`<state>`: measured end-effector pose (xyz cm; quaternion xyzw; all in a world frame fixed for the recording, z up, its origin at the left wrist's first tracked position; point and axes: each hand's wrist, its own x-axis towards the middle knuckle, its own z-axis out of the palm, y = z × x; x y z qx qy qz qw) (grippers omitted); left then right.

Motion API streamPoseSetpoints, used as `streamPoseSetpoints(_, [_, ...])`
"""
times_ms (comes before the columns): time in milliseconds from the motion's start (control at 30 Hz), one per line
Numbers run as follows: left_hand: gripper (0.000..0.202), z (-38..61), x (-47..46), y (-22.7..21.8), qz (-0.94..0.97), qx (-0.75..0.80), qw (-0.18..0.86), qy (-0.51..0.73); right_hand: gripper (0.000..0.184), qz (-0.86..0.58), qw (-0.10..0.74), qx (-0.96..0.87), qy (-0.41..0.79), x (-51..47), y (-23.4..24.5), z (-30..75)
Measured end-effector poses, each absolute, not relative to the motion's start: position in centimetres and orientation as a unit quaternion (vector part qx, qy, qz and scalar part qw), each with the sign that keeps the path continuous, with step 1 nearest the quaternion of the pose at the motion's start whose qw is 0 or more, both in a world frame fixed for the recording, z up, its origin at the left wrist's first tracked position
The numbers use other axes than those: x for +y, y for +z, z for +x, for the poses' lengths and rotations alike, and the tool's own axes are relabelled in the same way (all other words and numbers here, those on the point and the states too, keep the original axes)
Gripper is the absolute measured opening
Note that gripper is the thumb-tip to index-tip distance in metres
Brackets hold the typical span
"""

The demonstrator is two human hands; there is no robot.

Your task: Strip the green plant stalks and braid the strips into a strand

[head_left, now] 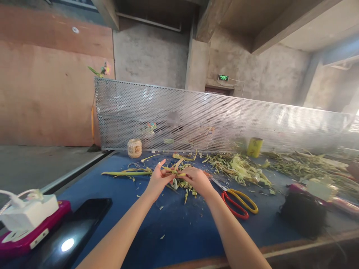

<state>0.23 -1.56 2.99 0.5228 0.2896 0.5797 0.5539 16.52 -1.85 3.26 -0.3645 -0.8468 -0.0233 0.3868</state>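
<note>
- Head view: left hand [157,182] and right hand [198,180] meet above the blue table [179,229], fingertips of both pinching a small bunch of green stems [175,170].
- Scissors [239,201] lie just beside the right hand.
- Judged: stems mid-gathering; the next move calls for a firm pinch.

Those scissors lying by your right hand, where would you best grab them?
By the red and yellow handle loops of the scissors, coming from the near right. They lie flat on the blue table, loops toward you, blades pointing away toward the right hand.
</note>
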Motion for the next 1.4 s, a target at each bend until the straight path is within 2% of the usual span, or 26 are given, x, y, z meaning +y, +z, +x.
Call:
streamPoseSetpoints(133, [0.091, 0.0, -1.4, 2.9, 0.590, 0.297, 0.512, 0.549, 0.014, -0.396, 0.422, -0.814, 0.037, -1.6, 2.9, 15.9])
streamPoseSetpoints(300, [0.091, -0.3, -1.2, 2.5, 0.659, 0.293, 0.448, 0.528, 0.018, -0.423, 0.466, -0.759, 0.165, -1.5, 2.8, 15.4])
streamPoseSetpoints(433, [0.089, -0.2, -1.5, 2.6, 0.685, 0.291, 0.425, 0.515, 0.023, -0.431, 0.467, -0.718, 0.284, -1.7, 3.3, 15.3])
streamPoseSetpoints(533, [0.086, -0.1, -1.7, 2.7, 0.682, 0.291, 0.432, 0.513, 0.025, -0.433, 0.463, -0.703, 0.323, -1.7, 3.3, 15.3])
streamPoseSetpoints(633, [0.083, -0.1, -1.6, 2.7, 0.682, 0.304, 0.408, 0.526, 0.022, -0.426, 0.465, -0.720, 0.291, -1.5, 2.8, 15.1])
streamPoseSetpoints(733, [0.079, -0.2, -1.3, 2.7, 0.664, 0.318, 0.399, 0.547, 0.016, -0.414, 0.477, -0.748, 0.205, -1.4, 2.3, 15.0])
streamPoseSetpoints(867, [0.081, -0.1, -1.3, 2.9, 0.627, 0.315, 0.442, 0.559, 0.017, -0.408, 0.478, -0.777, 0.040, -1.8, 2.5, 15.2])
streamPoseSetpoints(1033, [0.080, 0.3, -1.6, 3.3, 0.588, 0.322, 0.481, 0.565, 0.023, -0.408, 0.447, -0.794, -0.061, -2.6, 3.1, 15.7])
streamPoseSetpoints(1233, [0.089, 0.1, -1.4, 2.9, 0.575, 0.313, 0.514, 0.555, 0.025, -0.371, 0.426, -0.819, -0.097, -2.7, 3.1, 15.8])
streamPoseSetpoints(1400, [0.091, -0.2, -1.3, 2.2, 0.663, 0.313, 0.430, 0.527, 0.018, -0.370, 0.424, -0.824, -0.055, -2.5, 3.1, 15.6])
